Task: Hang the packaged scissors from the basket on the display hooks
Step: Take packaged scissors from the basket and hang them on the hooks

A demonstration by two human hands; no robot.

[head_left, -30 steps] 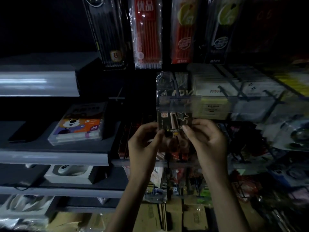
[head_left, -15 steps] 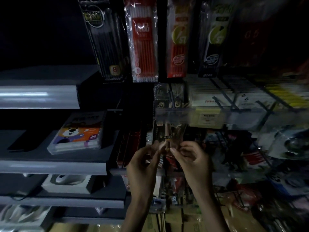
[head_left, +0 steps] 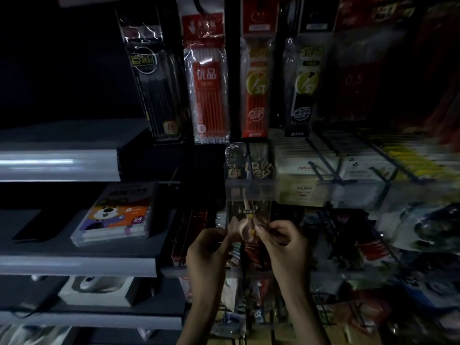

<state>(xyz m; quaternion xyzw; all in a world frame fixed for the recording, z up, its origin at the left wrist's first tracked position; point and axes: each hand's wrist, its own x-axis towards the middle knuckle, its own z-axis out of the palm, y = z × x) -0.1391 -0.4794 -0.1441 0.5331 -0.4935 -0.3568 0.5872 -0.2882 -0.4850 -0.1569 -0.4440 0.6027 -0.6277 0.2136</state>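
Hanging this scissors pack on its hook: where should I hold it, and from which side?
Best pinch the scissors pack at its lower corners, one from each side, as the left hand and right hand do. It is flat and upright, and its top, behind the clear price rail, must stay free for hanging.

Light: dim; the upper left is almost black.
Left of the grip: grey shelves (head_left: 74,263), a marker box (head_left: 117,217) lying on one.
Above the grip: hanging pen packs (head_left: 209,78), a clear price rail (head_left: 251,191).
Right of the grip: blurred wire hooks (head_left: 323,165) carrying white packets (head_left: 358,168).
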